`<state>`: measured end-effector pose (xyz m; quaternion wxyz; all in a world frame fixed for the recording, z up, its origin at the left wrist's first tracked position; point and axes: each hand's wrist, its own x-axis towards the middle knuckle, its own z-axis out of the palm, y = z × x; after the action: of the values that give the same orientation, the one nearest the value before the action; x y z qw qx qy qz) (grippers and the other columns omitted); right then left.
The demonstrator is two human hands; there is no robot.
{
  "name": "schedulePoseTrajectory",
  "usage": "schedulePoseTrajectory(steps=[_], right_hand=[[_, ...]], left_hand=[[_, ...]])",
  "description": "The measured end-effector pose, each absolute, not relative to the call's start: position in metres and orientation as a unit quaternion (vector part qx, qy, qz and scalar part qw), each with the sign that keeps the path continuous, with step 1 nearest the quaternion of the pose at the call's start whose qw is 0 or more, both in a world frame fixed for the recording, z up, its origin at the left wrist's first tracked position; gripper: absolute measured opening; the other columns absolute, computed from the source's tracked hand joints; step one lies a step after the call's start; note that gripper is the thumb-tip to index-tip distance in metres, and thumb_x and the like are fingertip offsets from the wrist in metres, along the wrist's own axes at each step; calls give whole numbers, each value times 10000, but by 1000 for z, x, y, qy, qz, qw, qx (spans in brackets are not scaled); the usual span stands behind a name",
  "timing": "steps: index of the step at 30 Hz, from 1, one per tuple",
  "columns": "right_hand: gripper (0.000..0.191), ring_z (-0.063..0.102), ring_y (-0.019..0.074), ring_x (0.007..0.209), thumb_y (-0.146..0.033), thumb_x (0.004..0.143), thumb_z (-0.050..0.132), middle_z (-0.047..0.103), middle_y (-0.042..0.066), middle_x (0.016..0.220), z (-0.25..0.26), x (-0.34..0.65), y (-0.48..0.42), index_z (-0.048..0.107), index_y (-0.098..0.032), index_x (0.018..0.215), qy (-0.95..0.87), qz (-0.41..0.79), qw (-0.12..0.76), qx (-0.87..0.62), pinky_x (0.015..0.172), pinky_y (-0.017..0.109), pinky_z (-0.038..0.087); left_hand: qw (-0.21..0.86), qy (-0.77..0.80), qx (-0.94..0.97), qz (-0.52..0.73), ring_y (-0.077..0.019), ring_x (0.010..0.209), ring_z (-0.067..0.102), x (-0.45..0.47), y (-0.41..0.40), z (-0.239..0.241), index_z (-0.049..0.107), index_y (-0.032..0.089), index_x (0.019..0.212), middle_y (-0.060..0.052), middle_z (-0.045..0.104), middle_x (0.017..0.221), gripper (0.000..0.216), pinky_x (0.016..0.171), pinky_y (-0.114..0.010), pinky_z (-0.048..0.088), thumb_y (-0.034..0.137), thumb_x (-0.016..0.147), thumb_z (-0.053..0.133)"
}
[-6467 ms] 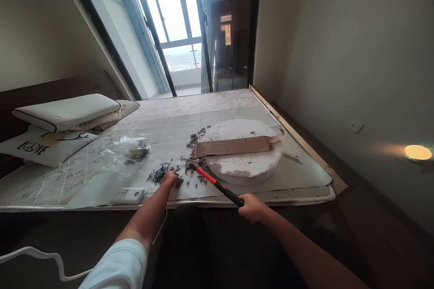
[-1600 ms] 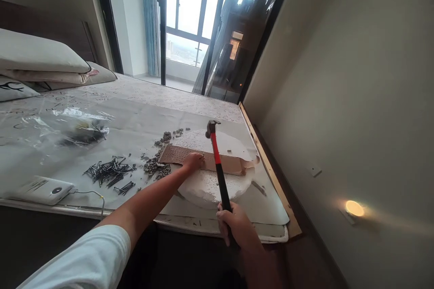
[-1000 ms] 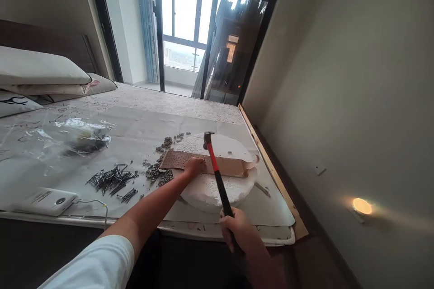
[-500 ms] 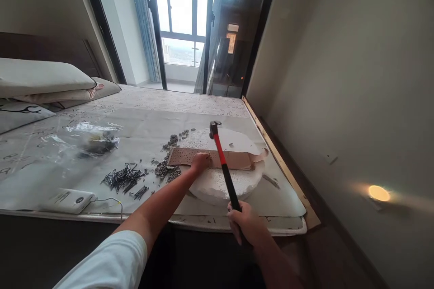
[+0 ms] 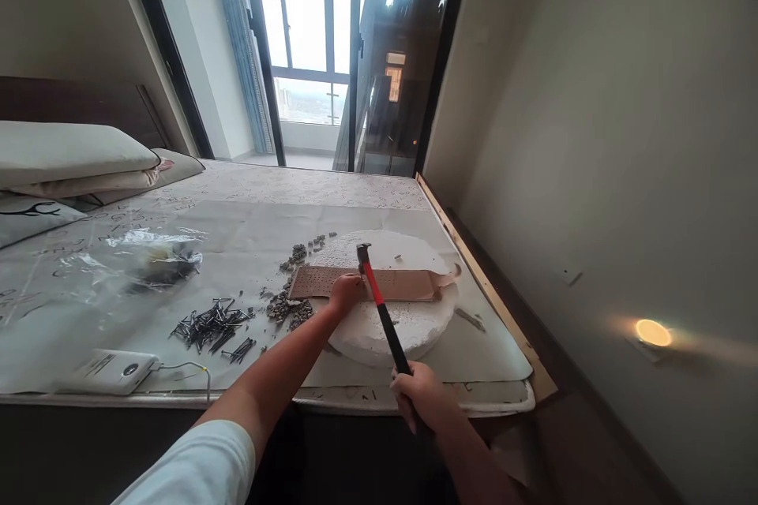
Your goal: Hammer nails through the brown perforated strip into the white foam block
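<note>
My right hand point(image 5: 423, 394) is wrapped around the black grip of a claw hammer point(image 5: 388, 327) with a red and black handle. The hammer head is low, just over the fingertips of my left hand point(image 5: 347, 292). Those fingers are pinched together on a nail, mostly hidden, standing on a brown strip point(image 5: 406, 284) with rows of small holes in its left part. Beneath the strip lies a round white foam-like slab point(image 5: 384, 331). Grey crumbled bits point(image 5: 284, 306) gather at the slab's left edge. A pile of dark nails point(image 5: 210, 325) lies further left.
A white power bank point(image 5: 115, 371) with a cable rests near the mattress's front edge. Behind it is a clear plastic bag point(image 5: 154, 260) with dark contents. Pillows point(image 5: 76, 154) are stacked at the far left. A wooden rail point(image 5: 485, 276) and a wall bound the right side.
The hammer head has come down and toward the left hand's fingertips. My left hand stays on the strip. The whole view has shifted slightly.
</note>
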<state>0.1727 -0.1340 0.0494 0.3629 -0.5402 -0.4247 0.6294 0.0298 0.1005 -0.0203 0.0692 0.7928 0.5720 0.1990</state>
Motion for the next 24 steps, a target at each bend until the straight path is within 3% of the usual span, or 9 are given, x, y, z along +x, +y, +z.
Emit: schedulePoseTrajectory(steps=[5,11,16,21,24], right_hand=[[76,268,64,228,-262,615,440,335,-116,291,51,174,-135,404,-212,659,-442,612,409,-513,290,203,150],[89,276,70,215,-281,582,431,333,-107,280,45,176,-135,372,-222,613,-420,641,370,-525,286,207,181],[77,283,70,230,-278,621,426,335,-115,290,51,179,-137,398,-216,657,-451,598,408,-522,300,204,175],[50,292,77,216,-252,599,411,328,-105,274,45,175,-134,373,-221,608,-438,618,362,-543,299,209,156],[61,302,80,226,-251,616,420,325,-114,288,45,176,-135,368,-223,634,-440,613,382,-533,304,207,178]], left_hand=[[57,561,801,202,-158,678,566,30,100,-22,679,145,672,-76,641,715,346,632,-259,408,250,853,402],[37,537,821,192,-159,673,574,30,99,-23,667,138,657,-78,645,685,310,628,-254,425,200,828,416],[32,537,821,190,-162,684,582,31,100,-25,665,138,668,-83,654,720,306,624,-255,432,188,828,410],[38,550,816,176,-171,694,594,32,101,-21,671,152,663,-73,643,680,293,658,-264,446,209,818,430],[39,552,815,173,-164,697,589,32,101,-20,672,153,667,-71,646,691,298,670,-266,446,195,819,419]])
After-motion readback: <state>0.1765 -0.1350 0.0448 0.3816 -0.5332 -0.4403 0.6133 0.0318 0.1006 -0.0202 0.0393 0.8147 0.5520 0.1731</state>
